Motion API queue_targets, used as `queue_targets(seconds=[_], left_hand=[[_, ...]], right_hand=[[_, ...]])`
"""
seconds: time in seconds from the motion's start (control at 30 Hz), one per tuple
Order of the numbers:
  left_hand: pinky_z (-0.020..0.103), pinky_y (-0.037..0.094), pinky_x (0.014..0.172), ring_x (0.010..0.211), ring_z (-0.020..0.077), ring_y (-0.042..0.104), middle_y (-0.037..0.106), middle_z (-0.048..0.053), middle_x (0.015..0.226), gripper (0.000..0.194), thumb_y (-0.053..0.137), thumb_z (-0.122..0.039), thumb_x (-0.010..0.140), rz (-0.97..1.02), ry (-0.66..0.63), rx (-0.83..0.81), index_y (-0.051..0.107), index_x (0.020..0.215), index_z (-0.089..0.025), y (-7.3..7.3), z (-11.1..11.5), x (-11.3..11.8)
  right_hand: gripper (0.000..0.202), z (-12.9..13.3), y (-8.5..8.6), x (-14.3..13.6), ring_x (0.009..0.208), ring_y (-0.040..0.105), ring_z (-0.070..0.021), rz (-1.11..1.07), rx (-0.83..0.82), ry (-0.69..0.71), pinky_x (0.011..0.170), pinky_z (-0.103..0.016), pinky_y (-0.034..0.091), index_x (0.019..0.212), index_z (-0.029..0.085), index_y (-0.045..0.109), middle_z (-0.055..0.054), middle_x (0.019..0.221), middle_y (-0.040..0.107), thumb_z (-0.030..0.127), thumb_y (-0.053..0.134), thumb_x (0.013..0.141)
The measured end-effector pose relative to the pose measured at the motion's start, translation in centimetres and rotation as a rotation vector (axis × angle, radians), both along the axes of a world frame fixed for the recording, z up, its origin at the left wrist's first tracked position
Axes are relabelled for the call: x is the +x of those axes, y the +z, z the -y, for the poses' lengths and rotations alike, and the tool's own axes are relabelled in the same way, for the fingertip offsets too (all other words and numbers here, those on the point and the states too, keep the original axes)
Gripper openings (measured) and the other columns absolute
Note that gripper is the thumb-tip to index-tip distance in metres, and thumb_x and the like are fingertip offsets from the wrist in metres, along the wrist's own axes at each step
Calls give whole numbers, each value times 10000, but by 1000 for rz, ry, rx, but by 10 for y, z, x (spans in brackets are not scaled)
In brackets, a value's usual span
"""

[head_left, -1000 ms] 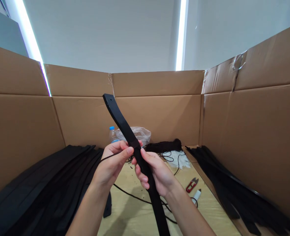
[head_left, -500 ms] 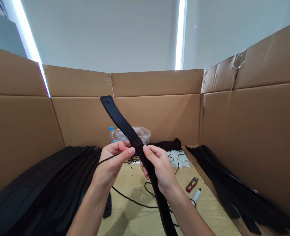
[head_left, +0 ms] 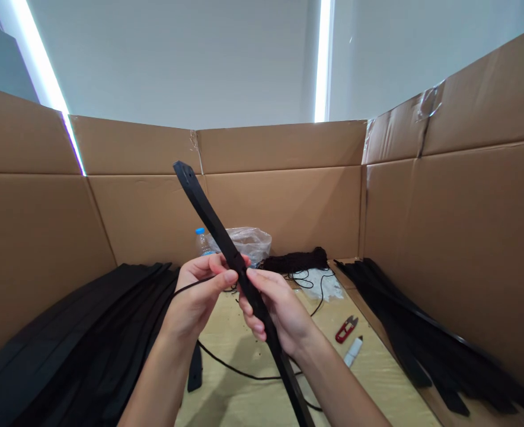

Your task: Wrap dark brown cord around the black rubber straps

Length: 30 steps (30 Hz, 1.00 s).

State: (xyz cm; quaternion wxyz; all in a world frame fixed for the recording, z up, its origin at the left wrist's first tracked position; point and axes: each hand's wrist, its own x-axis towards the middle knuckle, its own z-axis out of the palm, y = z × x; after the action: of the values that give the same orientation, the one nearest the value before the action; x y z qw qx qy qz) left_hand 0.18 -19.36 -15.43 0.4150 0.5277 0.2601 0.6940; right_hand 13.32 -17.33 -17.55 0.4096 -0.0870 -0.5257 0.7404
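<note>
Grip: I see left hand (head_left: 198, 299) pinching cord (head_left: 193, 286), right hand (head_left: 282, 305) clasping black strip (head_left: 208, 213)
Tabletop (head_left: 373, 363): pale yellow, below strip
Cardboard wall (head_left: 284, 204): beyond strip

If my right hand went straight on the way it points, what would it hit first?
Beyond the black strip it holds, your right hand would probably meet your left hand first, just across the strip; exact depth is unclear.

Your strap (head_left: 209, 218): long, black, flat, gently bent, small hole near the upper tip. You have it raised aslant, tip up to the left, lower end out of view. Your cord (head_left: 192, 286): thin, black, slack below, its curve passing behind the strap.
</note>
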Motion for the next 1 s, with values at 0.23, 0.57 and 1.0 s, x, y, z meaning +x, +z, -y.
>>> queue_targets(seconds=[0.23, 0.57, 1.0], left_hand=[[187, 531, 684, 726, 136, 672, 729, 25, 801, 224, 839, -157, 557, -6, 209, -5, 625, 493, -149, 0, -1, 0], [221, 512, 511, 512, 116, 616, 719, 32, 757, 167, 835, -193, 572, -28, 43, -40, 681, 532, -140, 3, -2, 1], [274, 539, 569, 534, 156, 621, 736, 92, 764, 351, 892, -348, 468, -25, -80, -97, 600, 463, -152, 2, 0, -2]], right_hand=[[247, 2, -4, -5, 609, 553, -111, 188, 555, -593, 529, -229, 456, 1092, 215, 549, -1, 802, 606, 334, 560, 877], [255, 1, -1, 2, 484, 462, -74, 155, 504, -508, 443, -210, 367, 926, 168, 603, 14, 688, 559, 370, 448, 933], [289, 2, 2, 7, 373, 473, -54, -71, 109, 107, 337, -161, 377, 818, 148, 590, 17, 597, 594, 436, 598, 836]])
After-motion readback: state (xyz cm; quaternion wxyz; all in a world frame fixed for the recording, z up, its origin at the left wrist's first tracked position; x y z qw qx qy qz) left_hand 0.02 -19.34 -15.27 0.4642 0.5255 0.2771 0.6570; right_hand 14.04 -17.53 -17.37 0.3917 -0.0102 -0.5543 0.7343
